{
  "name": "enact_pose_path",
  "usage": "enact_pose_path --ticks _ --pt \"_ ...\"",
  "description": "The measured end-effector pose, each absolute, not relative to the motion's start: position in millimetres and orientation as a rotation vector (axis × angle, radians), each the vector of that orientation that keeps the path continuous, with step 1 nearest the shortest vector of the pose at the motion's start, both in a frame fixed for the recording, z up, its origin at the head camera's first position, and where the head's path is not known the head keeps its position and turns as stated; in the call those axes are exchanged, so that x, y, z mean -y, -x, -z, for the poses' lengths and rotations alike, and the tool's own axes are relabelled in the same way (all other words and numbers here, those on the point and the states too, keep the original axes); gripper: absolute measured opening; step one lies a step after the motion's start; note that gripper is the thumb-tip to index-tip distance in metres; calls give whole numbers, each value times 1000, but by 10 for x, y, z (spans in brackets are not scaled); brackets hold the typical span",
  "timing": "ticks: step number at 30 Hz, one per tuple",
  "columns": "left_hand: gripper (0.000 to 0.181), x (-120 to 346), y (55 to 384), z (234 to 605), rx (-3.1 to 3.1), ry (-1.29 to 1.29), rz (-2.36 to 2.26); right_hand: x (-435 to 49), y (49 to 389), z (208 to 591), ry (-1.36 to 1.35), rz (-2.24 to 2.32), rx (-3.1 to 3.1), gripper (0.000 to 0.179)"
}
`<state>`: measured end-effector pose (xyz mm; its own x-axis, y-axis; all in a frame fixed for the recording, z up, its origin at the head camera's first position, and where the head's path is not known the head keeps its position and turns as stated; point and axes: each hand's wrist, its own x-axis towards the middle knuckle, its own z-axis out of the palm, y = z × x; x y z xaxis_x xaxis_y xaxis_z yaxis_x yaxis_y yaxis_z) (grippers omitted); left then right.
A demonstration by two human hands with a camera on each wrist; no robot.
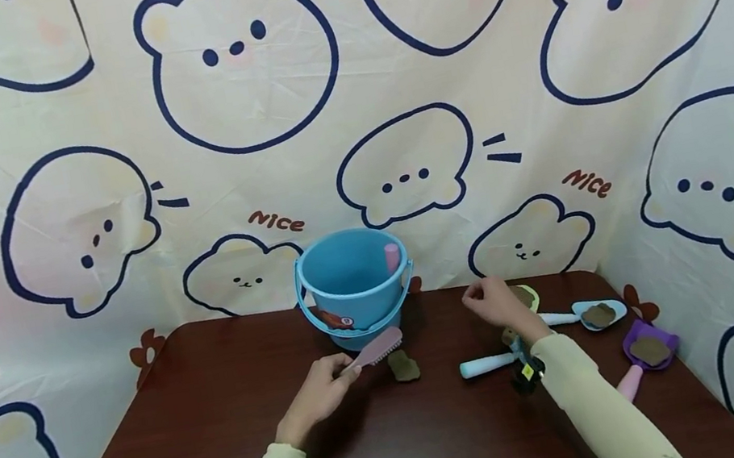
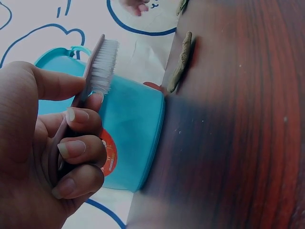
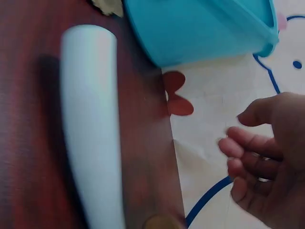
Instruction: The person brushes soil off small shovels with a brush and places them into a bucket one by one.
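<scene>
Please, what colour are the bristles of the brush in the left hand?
White; the bristles show best in the left wrist view.

A dark reddish-brown, wood-grained table (image 1: 420, 449) with rounded far corners carries everything. A blue bucket (image 1: 362, 307) stands upright near its edge at twelve o'clock; a flat brown clump (image 1: 404, 366) lies just beside its base, toward one o'clock. A tool with a pale blue handle (image 1: 487, 365) lies toward two o'clock. Farther out that way rest a lime-green-rimmed piece (image 1: 535, 299) and a light blue scoop (image 1: 620, 310), and near three o'clock a purple scoop (image 1: 643, 330) with a pink handle.
</scene>
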<state>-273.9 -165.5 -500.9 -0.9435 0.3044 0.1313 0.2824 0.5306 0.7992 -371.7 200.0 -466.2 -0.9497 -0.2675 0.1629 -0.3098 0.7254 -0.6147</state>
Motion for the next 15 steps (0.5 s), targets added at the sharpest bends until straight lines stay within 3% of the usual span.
enact_pose_path --ticks 2,7,15 --pt "24 1653 2732 5009 -2726 -522 -1411 -1977 3594 4687 -425 -995 2916 19" --pt "24 1645 2720 5018 -2718 -524 -1406 -1862 3321 4760 -280 -699 3085 44" --pt "26 1622 2723 5020 -2709 -536 -1405 -1732 3054 4925 -82 -306 3169 45"
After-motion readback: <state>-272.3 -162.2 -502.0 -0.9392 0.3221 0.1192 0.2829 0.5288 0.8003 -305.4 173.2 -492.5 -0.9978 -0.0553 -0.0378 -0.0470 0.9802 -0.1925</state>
